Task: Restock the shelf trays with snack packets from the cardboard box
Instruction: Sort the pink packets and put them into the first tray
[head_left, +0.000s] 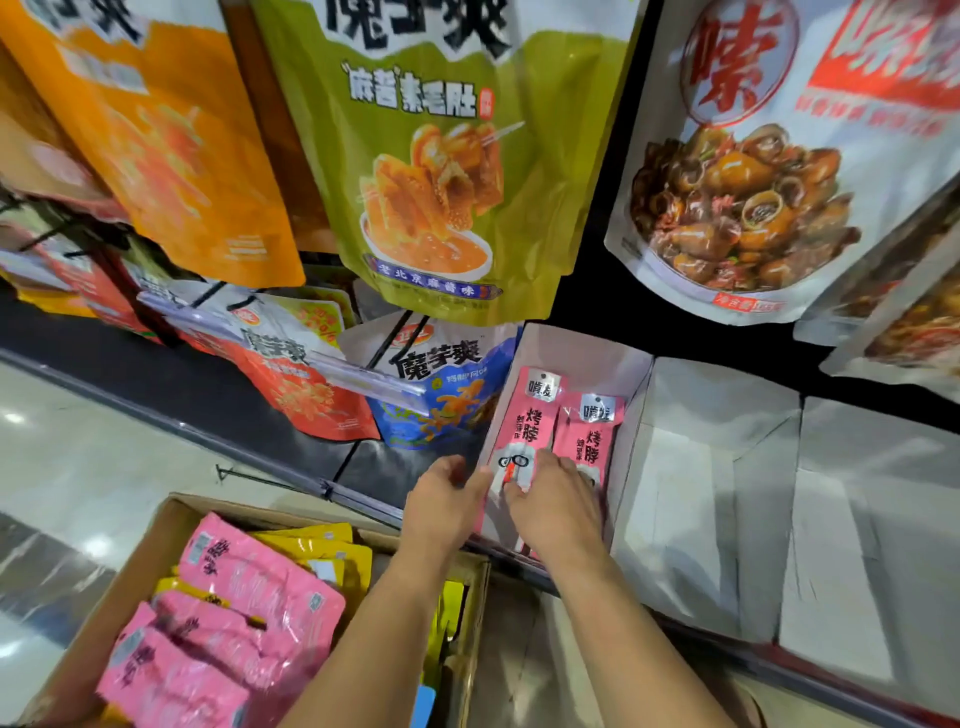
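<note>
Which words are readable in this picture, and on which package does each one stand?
"麻酱素毛肚" and "老北京麻酱味": green hanging bag.
"魔芋爽": blue bag and red-white bag.
"烤脖": pink tray packets; their small top labels are unclear.
"嗦": white hanging bag.
Orange bag and box packets: too blurred to read.

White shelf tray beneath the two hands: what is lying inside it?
Inside the white tray lie two pink snack packets side by side: the left packet and the right packet. The left hand and right hand cover their lower ends and the tray floor there.
</note>
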